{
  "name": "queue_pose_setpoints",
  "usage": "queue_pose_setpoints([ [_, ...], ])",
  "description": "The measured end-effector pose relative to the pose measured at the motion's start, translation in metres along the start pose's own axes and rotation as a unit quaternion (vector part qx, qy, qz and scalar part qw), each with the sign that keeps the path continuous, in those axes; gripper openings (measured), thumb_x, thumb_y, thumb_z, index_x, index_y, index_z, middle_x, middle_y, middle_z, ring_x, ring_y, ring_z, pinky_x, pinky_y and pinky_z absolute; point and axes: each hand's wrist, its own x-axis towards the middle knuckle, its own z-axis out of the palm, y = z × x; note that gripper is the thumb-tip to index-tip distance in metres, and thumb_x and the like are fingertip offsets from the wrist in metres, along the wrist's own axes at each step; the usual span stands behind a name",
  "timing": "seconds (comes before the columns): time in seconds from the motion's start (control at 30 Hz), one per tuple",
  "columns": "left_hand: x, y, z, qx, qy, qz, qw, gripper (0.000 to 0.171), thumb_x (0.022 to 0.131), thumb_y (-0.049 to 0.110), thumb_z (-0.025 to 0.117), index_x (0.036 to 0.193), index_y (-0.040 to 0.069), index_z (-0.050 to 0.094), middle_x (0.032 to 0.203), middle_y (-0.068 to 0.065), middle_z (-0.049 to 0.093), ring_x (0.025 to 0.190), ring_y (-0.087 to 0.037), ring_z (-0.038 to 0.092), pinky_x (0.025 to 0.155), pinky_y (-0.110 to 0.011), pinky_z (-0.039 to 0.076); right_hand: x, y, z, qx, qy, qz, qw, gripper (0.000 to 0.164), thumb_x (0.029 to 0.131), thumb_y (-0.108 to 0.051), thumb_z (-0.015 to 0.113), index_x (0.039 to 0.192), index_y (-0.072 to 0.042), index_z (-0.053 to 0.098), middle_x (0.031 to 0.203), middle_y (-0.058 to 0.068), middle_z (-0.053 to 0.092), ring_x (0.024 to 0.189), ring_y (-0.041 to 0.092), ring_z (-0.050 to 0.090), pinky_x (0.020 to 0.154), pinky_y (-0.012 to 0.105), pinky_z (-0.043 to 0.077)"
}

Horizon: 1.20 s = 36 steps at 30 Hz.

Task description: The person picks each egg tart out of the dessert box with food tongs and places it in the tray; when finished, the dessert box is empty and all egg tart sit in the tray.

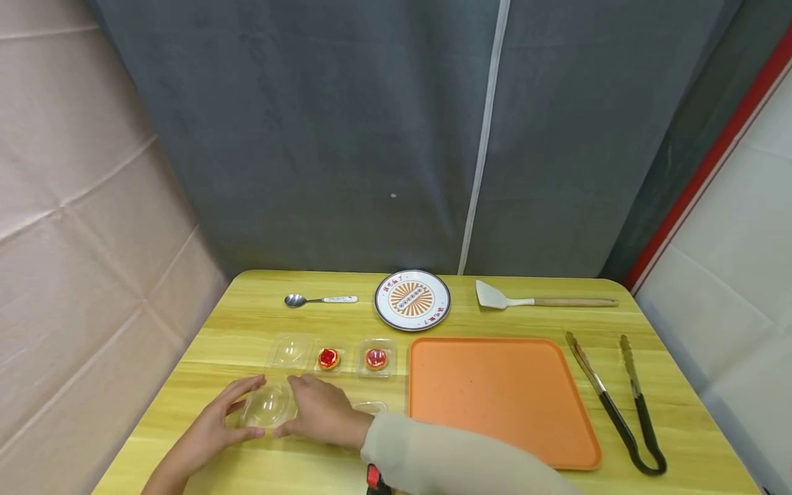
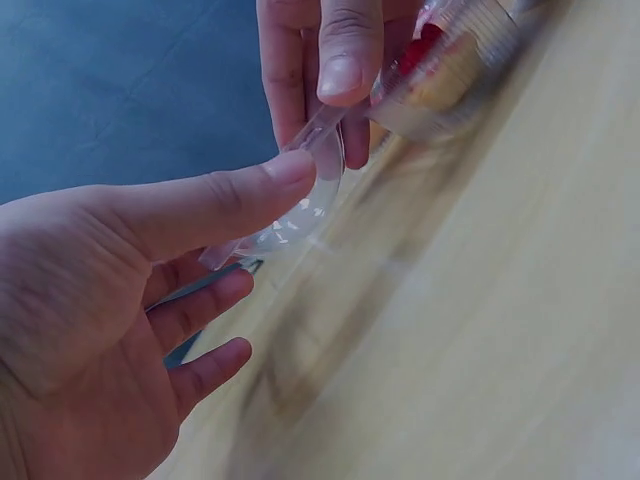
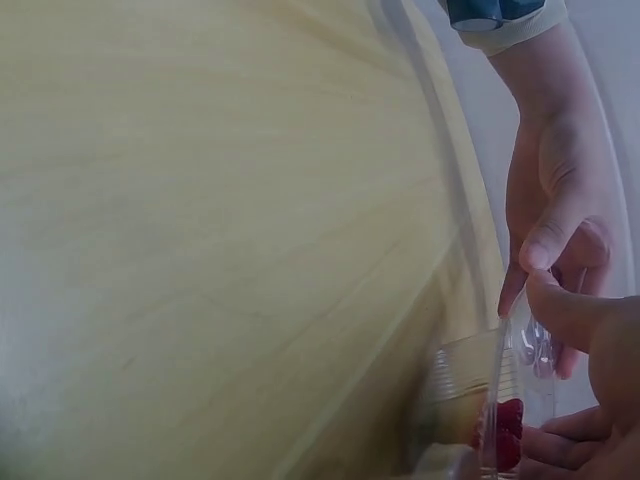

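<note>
A clear plastic lid (image 1: 267, 407) with a domed middle is held up between both hands at the left of the table. The left hand (image 1: 213, 425) pinches one edge, its thumb (image 2: 240, 195) on top and the lower fingers spread apart. The right hand (image 1: 324, 410) pinches the opposite edge between thumb and fingers. Just beyond the hands, a small tart with red topping (image 1: 328, 358) sits in a clear container. To its right is another tart (image 1: 376, 358) in clear packaging, and to its left lies a clear domed plastic piece (image 1: 291, 350).
An orange tray (image 1: 495, 399) lies right of the hands, with tongs (image 1: 609, 405) beyond it. Along the back are a spoon (image 1: 322, 300), a patterned plate (image 1: 412, 300) and a spatula (image 1: 544, 301). Another clear plastic piece (image 1: 370, 407) is partly hidden behind the right arm.
</note>
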Motion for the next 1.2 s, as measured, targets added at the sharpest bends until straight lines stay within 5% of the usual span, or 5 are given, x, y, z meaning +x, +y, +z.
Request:
queue_pose_setpoints([
  [0.53,-0.003,-0.013,0.007,0.006,-0.009,-0.031,0.9995,0.084,0.080,0.027,0.089,0.150,0.005,0.049,0.148,-0.016,0.052,0.130,0.020,0.032,0.104,0.002,0.028,0.006,-0.001,0.008,-0.083,-0.002,-0.004,0.997,0.085,0.081,-0.069,0.076,0.145,-0.018,0.057,0.133,-0.008,0.063,0.115,0.008,0.055,0.092,0.026,0.053],
  [1.0,-0.002,-0.008,0.005,0.021,-0.013,-0.070,0.9972,0.092,0.077,0.034,0.090,0.153,0.009,0.046,0.151,-0.015,0.050,0.129,0.020,0.029,0.103,0.002,0.026,0.005,0.002,0.001,-0.059,-0.021,-0.011,0.998,0.089,0.084,-0.068,0.073,0.154,-0.018,0.048,0.149,-0.006,0.054,0.134,0.012,0.051,0.104,0.031,0.052],
  [1.1,-0.002,-0.005,0.005,0.041,-0.014,-0.078,0.9960,0.093,0.076,0.035,0.091,0.154,0.009,0.046,0.152,-0.015,0.049,0.135,0.004,0.038,0.103,-0.002,0.030,0.005,0.004,0.000,-0.048,-0.023,-0.013,0.998,0.089,0.085,-0.067,0.073,0.154,-0.018,0.047,0.150,-0.005,0.053,0.136,0.012,0.050,0.105,0.030,0.052],
  [1.2,-0.001,-0.002,0.004,0.068,-0.017,-0.080,0.9943,0.095,0.075,0.036,0.091,0.154,0.007,0.045,0.152,-0.017,0.048,0.137,-0.025,0.048,0.107,-0.017,0.044,0.004,0.006,-0.003,-0.041,-0.023,-0.015,0.999,0.089,0.085,-0.067,0.073,0.155,-0.018,0.046,0.152,-0.005,0.052,0.138,0.011,0.049,0.106,0.030,0.051],
])
